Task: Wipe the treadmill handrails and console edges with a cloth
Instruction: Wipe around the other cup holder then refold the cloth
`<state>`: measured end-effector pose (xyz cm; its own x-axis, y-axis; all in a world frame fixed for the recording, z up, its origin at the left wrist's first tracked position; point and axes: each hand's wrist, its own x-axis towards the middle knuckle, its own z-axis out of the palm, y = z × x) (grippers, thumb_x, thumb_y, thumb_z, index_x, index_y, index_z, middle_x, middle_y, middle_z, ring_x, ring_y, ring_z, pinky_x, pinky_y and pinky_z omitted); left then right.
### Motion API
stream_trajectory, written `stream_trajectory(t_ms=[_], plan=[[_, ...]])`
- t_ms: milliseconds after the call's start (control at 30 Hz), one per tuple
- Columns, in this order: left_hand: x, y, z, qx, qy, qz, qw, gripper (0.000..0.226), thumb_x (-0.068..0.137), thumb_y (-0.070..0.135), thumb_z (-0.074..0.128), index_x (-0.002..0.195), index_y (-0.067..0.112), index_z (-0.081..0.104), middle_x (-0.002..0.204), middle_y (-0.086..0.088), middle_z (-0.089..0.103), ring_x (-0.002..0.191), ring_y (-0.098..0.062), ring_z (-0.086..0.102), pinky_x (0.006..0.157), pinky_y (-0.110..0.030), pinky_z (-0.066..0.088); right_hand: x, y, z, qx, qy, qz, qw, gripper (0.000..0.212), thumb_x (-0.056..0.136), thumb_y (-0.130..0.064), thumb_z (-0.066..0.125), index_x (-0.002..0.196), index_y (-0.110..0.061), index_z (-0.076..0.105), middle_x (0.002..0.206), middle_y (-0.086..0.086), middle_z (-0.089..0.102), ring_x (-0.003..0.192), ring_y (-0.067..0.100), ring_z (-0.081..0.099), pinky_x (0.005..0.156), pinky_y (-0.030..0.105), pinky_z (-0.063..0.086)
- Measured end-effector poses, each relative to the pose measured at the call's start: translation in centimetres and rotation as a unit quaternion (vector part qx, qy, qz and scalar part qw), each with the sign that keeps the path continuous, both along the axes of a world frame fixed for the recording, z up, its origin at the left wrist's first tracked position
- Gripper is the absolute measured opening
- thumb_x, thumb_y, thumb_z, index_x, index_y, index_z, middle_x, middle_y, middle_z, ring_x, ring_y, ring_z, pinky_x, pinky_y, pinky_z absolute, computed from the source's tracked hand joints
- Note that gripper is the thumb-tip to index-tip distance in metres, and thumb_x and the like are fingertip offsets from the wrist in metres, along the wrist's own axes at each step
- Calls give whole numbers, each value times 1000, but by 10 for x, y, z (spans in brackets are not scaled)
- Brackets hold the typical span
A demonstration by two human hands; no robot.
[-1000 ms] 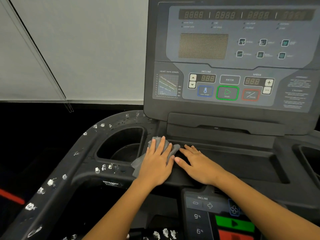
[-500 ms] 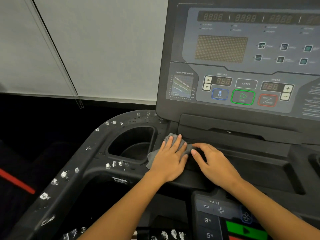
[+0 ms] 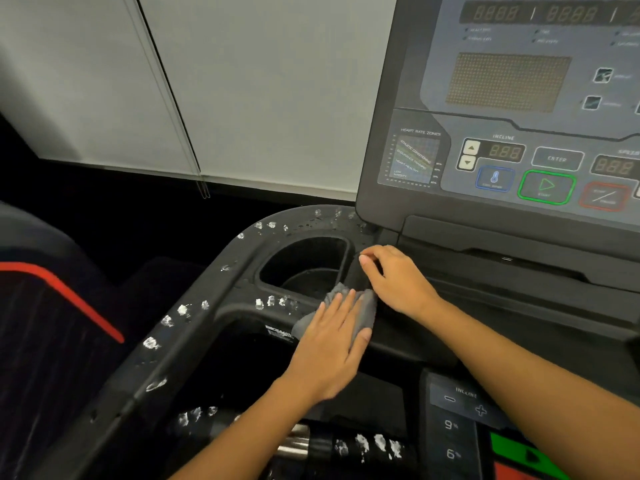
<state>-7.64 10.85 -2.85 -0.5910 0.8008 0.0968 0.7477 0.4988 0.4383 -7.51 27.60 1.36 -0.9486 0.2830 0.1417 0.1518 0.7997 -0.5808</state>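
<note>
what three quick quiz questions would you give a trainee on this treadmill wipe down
1. True or false: the grey cloth lies down inside the cup holder.
2. Which of the hands presses flat on the cloth? A) left B) right C) both
3. Fill in: the handrail is dotted with white ____.

Key: 1 false, it lies on the rim just in front of the cup holder. 2 A, the left hand. 3 blotches.
</note>
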Motion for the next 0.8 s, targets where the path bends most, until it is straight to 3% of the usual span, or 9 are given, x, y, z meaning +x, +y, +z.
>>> stream_trajectory(t_ms=[167, 233, 333, 533, 667, 800], plan=[[-13, -20, -4, -69, 77, 36, 994, 66, 80, 55, -11, 138, 23, -15, 152, 8, -14, 137, -7, -21, 113, -28, -15, -27, -11, -16, 35, -35, -9, 999, 39, 98, -34, 40, 129, -11, 50, 134, 10, 49, 125, 22, 44, 104, 34, 35], [-22, -17, -7, -82, 78, 63, 992, 68, 83, 56, -10, 141, 21, -12, 156, 2, -8, 140, -12, -17, 114, -32, -13, -31, -15, -24, 61, -52, -18, 997, 43, 99, -34, 39, 134, -10, 45, 144, 13, 40, 139, 27, 27, 114, 37, 22], [-31, -8, -8, -71, 67, 106, 990, 75, 84, 56, -10, 148, 17, 1, 157, -4, 2, 144, -19, -7, 111, -33, -12, -29, -19, -31, 83, -32, -36, 995, 46, 100, -35, 33, 137, -9, 42, 151, 13, 29, 145, 27, 9, 117, 37, 8], [-7, -18, -13, -31, 74, 84, 993, 67, 85, 52, -9, 142, 16, -8, 155, -3, -7, 143, -20, -11, 114, -34, -12, -26, -20, -33, 60, 24, -52, 997, 50, 100, -38, 30, 139, -9, 38, 152, 15, 27, 146, 26, 4, 117, 36, 4], [-11, -34, -21, -59, 151, 109, 981, 57, 98, 44, 5, 143, 11, 16, 151, -7, 26, 140, -24, 22, 110, -47, 11, -25, -20, -35, 59, 26, -48, 997, 50, 100, -39, 30, 139, -8, 38, 151, 15, 28, 146, 26, 4, 117, 36, 4], [-35, -49, -20, -59, 133, 164, 976, 64, 91, 46, 3, 147, 15, 12, 155, -5, 15, 143, -23, 11, 111, -37, -4, -25, -19, -35, 48, 18, -55, 997, 51, 100, -40, 29, 139, -9, 39, 152, 15, 27, 146, 26, 2, 117, 36, 3]])
